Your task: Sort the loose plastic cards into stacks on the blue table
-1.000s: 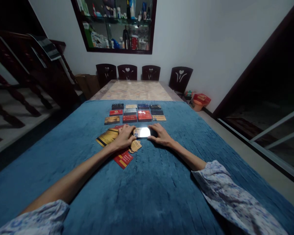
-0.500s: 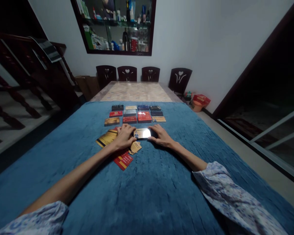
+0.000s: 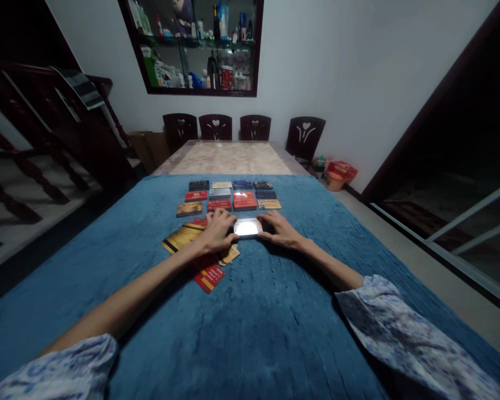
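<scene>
Held card stack (image 3: pixel 248 227): serving as landmark, its face washing out in glare; whether it is resting on the blue cloth (image 3: pixel 250 316) or just clearing it, the view is not telling

Grip, left hand (image 3: pixel 219 231): bending, thumb and fingers pinching the stack's left end
Grip, right hand (image 3: pixel 280 229): doing likewise at its right end, spreading no wider than the stack requires

Laid out, beyond the held stack: neat rows of flat piles, including a gold pile (image 3: pixel 189 209), a red pile (image 3: pixel 245 200) and a yellow pile (image 3: pixel 269 204)

Loose, left of the held stack: a gold sheet (image 3: pixel 179 236), a red sheet (image 3: pixel 209 279) and small yellow cards (image 3: pixel 230 254), partly hiding under the left hand and wrist

Status, by judgement: arranging is appearing well advanced; the held stack is awaiting a place, the loose pieces are lying unsorted
</scene>
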`<state>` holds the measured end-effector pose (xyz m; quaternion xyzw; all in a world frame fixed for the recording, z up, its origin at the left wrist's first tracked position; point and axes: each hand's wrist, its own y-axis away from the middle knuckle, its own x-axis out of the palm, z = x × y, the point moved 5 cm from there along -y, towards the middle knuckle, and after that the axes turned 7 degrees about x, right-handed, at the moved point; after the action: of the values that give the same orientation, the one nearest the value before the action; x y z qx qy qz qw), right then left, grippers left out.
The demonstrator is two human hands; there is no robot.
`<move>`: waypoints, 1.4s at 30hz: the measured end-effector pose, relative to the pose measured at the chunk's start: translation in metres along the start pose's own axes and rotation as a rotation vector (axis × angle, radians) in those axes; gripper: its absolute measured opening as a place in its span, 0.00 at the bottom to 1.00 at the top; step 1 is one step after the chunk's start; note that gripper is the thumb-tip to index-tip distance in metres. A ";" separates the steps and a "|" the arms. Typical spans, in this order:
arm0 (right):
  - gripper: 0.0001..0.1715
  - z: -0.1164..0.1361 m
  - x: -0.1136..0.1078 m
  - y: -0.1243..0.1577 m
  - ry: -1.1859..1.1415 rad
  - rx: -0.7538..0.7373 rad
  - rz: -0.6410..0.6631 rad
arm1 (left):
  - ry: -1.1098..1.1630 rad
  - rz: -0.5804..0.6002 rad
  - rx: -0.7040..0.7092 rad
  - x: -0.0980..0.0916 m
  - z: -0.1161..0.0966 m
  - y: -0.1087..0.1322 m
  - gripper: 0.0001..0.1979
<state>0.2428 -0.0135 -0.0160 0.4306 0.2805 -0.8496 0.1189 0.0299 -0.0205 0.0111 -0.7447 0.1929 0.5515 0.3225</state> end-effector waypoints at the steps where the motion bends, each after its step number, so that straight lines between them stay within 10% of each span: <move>1: 0.28 -0.002 -0.002 0.000 -0.002 -0.002 -0.004 | -0.004 -0.002 0.011 0.000 -0.002 -0.002 0.17; 42: 0.25 -0.080 -0.064 -0.027 0.186 0.169 0.046 | -0.084 0.095 0.069 0.023 -0.023 -0.119 0.12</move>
<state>0.3220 0.0523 0.0074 0.5224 0.2077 -0.8236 0.0750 0.1295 0.0503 0.0256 -0.6994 0.2332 0.5898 0.3296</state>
